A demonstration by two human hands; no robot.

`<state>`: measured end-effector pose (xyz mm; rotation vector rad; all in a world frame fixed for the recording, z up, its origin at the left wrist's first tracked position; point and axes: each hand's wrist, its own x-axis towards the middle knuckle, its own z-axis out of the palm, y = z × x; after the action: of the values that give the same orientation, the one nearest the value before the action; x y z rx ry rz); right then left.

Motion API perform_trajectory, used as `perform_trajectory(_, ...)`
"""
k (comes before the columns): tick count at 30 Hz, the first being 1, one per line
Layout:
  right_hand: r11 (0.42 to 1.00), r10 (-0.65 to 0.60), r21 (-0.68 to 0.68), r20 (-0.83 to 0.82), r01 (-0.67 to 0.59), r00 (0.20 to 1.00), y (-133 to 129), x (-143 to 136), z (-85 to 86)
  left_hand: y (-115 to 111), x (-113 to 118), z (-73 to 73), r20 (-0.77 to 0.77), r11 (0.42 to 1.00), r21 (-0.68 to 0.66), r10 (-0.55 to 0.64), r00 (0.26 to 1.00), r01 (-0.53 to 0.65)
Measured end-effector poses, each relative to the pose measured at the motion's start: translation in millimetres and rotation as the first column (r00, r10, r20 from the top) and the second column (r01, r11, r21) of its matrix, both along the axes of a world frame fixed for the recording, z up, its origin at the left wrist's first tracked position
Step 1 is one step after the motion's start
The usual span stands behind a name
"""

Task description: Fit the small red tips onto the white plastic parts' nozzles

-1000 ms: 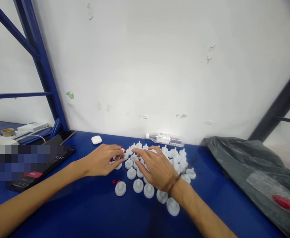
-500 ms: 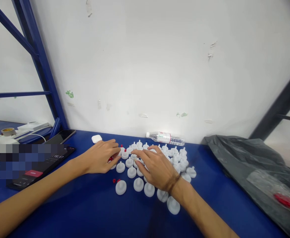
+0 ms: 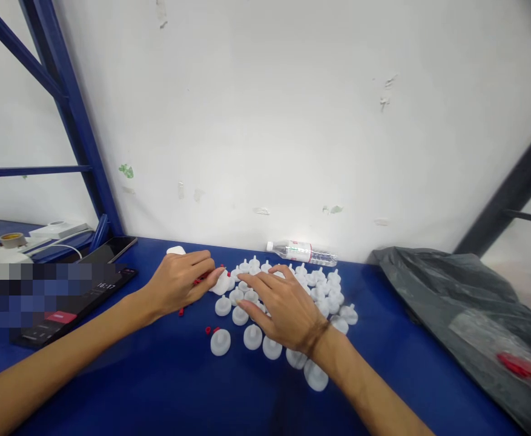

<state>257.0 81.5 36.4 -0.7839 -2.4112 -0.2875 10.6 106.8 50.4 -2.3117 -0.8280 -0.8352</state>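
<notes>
My left hand (image 3: 184, 280) is closed, thumb and fingers brought together at a tilted white plastic nozzle cap (image 3: 220, 283), a round base with a thin spout. Small red caps (image 3: 198, 281) show partly under its fingers. My right hand (image 3: 286, 306) is held over a cluster of similar white nozzle caps (image 3: 322, 289), fingers apart, thumb and forefinger spread; it hides some of them. One white nozzle cap (image 3: 220, 343) stands at the near left of the group, with a small red cap (image 3: 207, 330) beside it.
A clear plastic bottle (image 3: 301, 252) lies along the wall behind the caps. A white case (image 3: 175, 249) sits behind my left hand. Phones (image 3: 72, 309) and cables are at the left. A grey plastic bag (image 3: 410, 303) with red pieces on it covers the right side of the blue table (image 3: 178, 393).
My left hand has shifted slightly left and up, and a white nozzle cap now shows tilted at its fingertips. A red piece has come into view below that hand. My right hand has barely moved.
</notes>
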Motion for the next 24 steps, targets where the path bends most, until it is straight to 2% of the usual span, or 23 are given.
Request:
perform_trajectory(3, 1.0, 0.024, -0.013, -0.028, -0.024, 0.999, -5.0, -7.7, 1.5, -11.2, 11.2, -7.7, 0.154, 0.995, -0.018, -0.095, 0.984, 0.099)
perform_trajectory(7, 0.997, 0.071, 0.008, -0.001, -0.071, 0.997, -8.1, -16.0, -1.2, -23.1, 23.8, -16.2, 0.201, 0.986, -0.055, -0.14, 0.97, 0.154)
perform_trajectory(11, 0.997, 0.058, 0.046, -0.01, -0.058, 0.998, -5.4, -14.5, -5.8, -27.0, 25.0, -14.6, 0.078, 0.989, -0.072, -0.122, 0.989, 0.127)
perform_trajectory(14, 0.999, 0.045, 0.028, -0.042, -0.043, 0.998, -2.0, -10.3, -5.7, -27.1, 23.3, -10.0, -0.028, 0.977, -0.168, -0.139, 0.99, 0.132)
perform_trajectory(17, 0.998, 0.017, 0.064, -0.024, -0.015, 1.0, 0.4, -8.3, -1.2, -27.6, 24.7, -5.6, 0.056, 0.946, -0.288, -0.141, 0.988, 0.151)
perform_trajectory(20, 0.989, -0.023, 0.143, 0.007, 0.022, 1.0, 0.5, -10.3, 5.1, -29.2, 29.9, -3.0, 0.302, 0.865, -0.459, -0.062, 0.951, 0.202)
perform_trajectory(24, 0.974, -0.08, 0.214, 0.022, 0.073, 0.997, -1.6, -15.4, 9.9, -29.7, 37.8, -2.2, 0.587, 0.654, -0.659, 0.137, 0.798, 0.372)
